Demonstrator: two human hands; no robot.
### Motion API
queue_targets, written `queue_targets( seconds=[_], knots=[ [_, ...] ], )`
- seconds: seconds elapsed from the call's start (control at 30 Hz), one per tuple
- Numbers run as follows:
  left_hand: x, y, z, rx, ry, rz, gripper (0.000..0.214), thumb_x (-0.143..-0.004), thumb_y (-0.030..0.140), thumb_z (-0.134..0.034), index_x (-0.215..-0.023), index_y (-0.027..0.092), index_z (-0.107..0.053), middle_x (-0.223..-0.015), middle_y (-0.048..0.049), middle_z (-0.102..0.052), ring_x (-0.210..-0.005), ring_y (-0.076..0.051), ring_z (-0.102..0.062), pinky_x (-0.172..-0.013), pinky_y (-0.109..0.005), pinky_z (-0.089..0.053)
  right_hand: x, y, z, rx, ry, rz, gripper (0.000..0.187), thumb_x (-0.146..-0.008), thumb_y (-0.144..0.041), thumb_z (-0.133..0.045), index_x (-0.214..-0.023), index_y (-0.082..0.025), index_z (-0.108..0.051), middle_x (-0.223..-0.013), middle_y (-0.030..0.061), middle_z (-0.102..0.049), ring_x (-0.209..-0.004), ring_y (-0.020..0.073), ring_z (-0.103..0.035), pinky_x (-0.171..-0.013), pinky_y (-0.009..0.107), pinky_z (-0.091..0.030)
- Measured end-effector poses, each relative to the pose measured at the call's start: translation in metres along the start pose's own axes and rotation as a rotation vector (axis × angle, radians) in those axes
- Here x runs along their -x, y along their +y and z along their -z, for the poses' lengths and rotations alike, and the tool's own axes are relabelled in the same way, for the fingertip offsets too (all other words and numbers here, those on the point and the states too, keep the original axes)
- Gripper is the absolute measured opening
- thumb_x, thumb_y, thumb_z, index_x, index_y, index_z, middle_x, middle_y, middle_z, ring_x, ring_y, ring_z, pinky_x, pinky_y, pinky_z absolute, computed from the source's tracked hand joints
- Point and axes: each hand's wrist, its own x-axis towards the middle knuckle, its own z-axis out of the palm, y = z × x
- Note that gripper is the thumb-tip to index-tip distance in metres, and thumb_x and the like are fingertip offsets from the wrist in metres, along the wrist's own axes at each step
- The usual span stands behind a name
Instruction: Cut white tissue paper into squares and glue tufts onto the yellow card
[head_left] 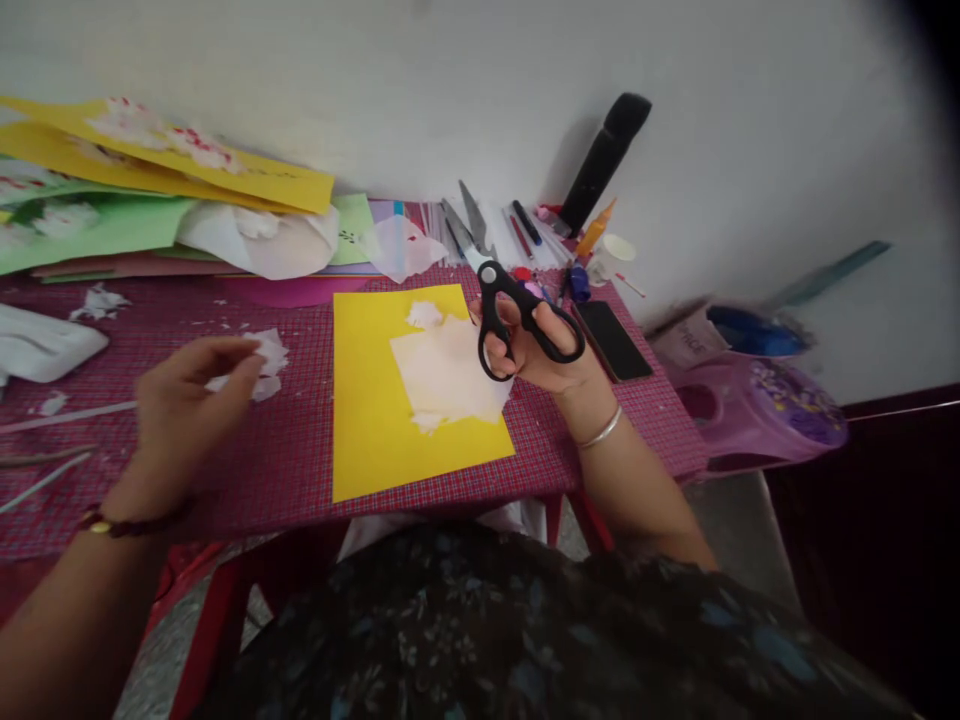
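In my right hand (544, 345) is a pair of scissors (487, 275) with black handles, my fingers through the loops. Their blades stand apart and point up toward the wall. My left hand (191, 400) is closed in a pinch at some crumpled white tissue paper (270, 362) on the left of the table. Between the hands lies a yellow sheet (364, 400). On it rest a pale, roughly square piece of thin paper (442, 370) and a small white tuft (424, 315).
Yellow and green sheets (292, 185) with white tufts are stacked at the back left. A white tool (45, 342) lies at the left edge. Pens (525, 222), an orange tube (596, 228) and a phone (613, 342) are at the right. A pink stool (739, 410) stands beyond the checked table (292, 490).
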Motion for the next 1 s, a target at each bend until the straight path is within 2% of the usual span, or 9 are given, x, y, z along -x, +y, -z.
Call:
queue_targets(
  seconds=[0.03,0.1,0.23,0.33,0.5,0.67,0.8,0.9,1.0],
  knots=[
    [-0.002,0.015,-0.016,-0.225,0.110,-0.078,0.023,-0.087,0.042,-0.069,-0.107,0.030,-0.070,-0.100,0.0029,-0.076,-0.101,-0.025,-0.069,-0.081,-0.036,-0.054,-0.002,0.002,0.002,-0.027,-0.018,0.013,0.058,-0.094,-0.072,-0.054,-0.124,-0.023,-0.061,-0.080,-0.0018,-0.056,-0.062,0.0129,-0.049,-0.059,0.028,-0.046],
    [-0.009,0.041,-0.045,-0.426,-0.003,-0.160,0.026,-0.087,0.041,-0.062,-0.102,0.022,-0.072,-0.100,-0.0027,-0.077,-0.095,-0.026,-0.069,-0.084,-0.040,-0.053,-0.005,0.004,0.005,-0.083,-0.036,0.039,0.057,-0.093,-0.071,-0.058,-0.120,-0.022,-0.062,-0.077,-0.0024,-0.055,-0.059,0.0124,-0.049,-0.055,0.026,-0.046],
    [-0.014,0.070,-0.086,-0.509,-0.303,-0.249,0.029,-0.086,0.043,-0.054,-0.087,0.019,-0.071,-0.085,-0.0063,-0.076,-0.078,-0.022,-0.067,-0.072,-0.035,-0.049,-0.007,0.003,0.010,-0.131,0.034,0.003,0.049,-0.096,-0.064,-0.060,-0.120,-0.021,-0.063,-0.075,-0.0026,-0.058,-0.057,0.0117,-0.051,-0.054,0.025,-0.049],
    [0.001,0.073,-0.105,-0.567,-0.438,-0.226,0.032,-0.087,0.045,-0.053,-0.086,0.018,-0.070,-0.082,-0.0065,-0.074,-0.072,-0.020,-0.065,-0.068,-0.033,-0.047,-0.006,0.000,0.009,-0.135,0.114,-0.028,0.046,-0.098,-0.061,-0.060,-0.121,-0.022,-0.064,-0.075,-0.0020,-0.059,-0.057,0.0125,-0.052,-0.054,0.026,-0.050],
    [0.026,0.059,-0.121,-0.664,-0.437,-0.180,0.033,-0.082,0.041,-0.060,-0.101,0.016,-0.070,-0.083,-0.0070,-0.071,-0.071,-0.020,-0.063,-0.065,-0.032,-0.046,-0.006,-0.002,0.001,-0.096,0.127,-0.022,0.047,-0.097,-0.062,-0.062,-0.124,-0.024,-0.063,-0.074,-0.0015,-0.060,-0.058,0.0142,-0.055,-0.052,0.026,-0.049],
    [0.027,0.054,-0.113,-0.521,-0.372,-0.198,0.022,-0.084,0.039,-0.055,-0.077,0.019,-0.062,-0.075,-0.0051,-0.067,-0.067,-0.018,-0.060,-0.063,-0.032,-0.045,-0.007,0.000,0.002,-0.086,0.048,0.041,0.050,-0.094,-0.064,-0.066,-0.121,-0.022,-0.062,-0.073,-0.0028,-0.059,-0.056,0.0117,-0.055,-0.048,0.024,-0.047],
    [0.030,0.059,-0.084,-0.503,-0.236,-0.253,0.018,-0.080,0.038,-0.059,-0.073,0.022,-0.061,-0.068,-0.0017,-0.063,-0.061,-0.017,-0.056,-0.058,-0.031,-0.042,-0.005,-0.004,0.008,-0.091,0.132,0.076,0.046,-0.094,-0.063,-0.066,-0.117,-0.023,-0.061,-0.074,-0.0029,-0.060,-0.057,0.0115,-0.056,-0.050,0.024,-0.048],
    [0.032,0.055,-0.066,-0.499,-0.206,-0.246,0.016,-0.078,0.037,-0.060,-0.071,0.023,-0.061,-0.064,-0.0004,-0.062,-0.058,-0.017,-0.055,-0.054,-0.030,-0.040,-0.004,-0.008,0.009,-0.103,0.193,0.066,0.042,-0.095,-0.061,-0.065,-0.115,-0.024,-0.062,-0.074,-0.0029,-0.061,-0.056,0.0118,-0.055,-0.050,0.024,-0.049],
    [0.031,0.047,-0.060,-0.479,-0.210,-0.188,0.017,-0.077,0.039,-0.061,-0.071,0.023,-0.062,-0.064,0.0002,-0.062,-0.059,-0.017,-0.055,-0.056,-0.030,-0.041,-0.003,-0.011,0.008,-0.123,0.210,0.050,0.039,-0.095,-0.060,-0.065,-0.111,-0.025,-0.062,-0.073,-0.0033,-0.062,-0.055,0.0116,-0.055,-0.051,0.024,-0.049]
  ],
)
